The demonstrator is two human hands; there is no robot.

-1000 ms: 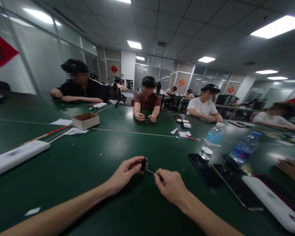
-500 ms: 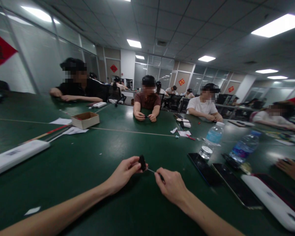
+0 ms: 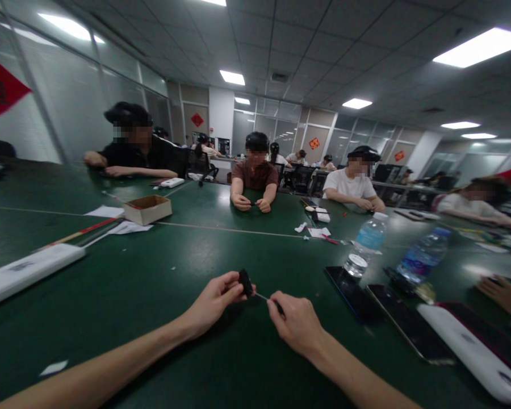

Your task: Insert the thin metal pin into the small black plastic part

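Observation:
Between the thumb and fingers of my left hand point(image 3: 216, 301) is a small black block-like part point(image 3: 246, 283), held tilted above the green table point(image 3: 153, 318). My right hand point(image 3: 296, 321) is closed round the dark handle of a thin-shafted tool that looks like a screwdriver point(image 3: 262, 296). Its metal shaft points left, and the tip meets or nearly meets the lower right side of the black part. Whether the tip sits inside the part cannot be made out. Most of the handle is hidden in my right fist.
Right of my hands lie dark phones point(image 3: 353, 292), a white power bank-like device point(image 3: 472, 346) and two water bottles point(image 3: 366, 244). An open cardboard box point(image 3: 148, 210) and a long white device point(image 3: 29, 272) are at left. Co-workers sit across the table; another person's hand point(image 3: 502, 295) rests at right.
Both hands stay in nearly the same place. The black part has tilted very slightly in my left fingers; the tool still points at it.

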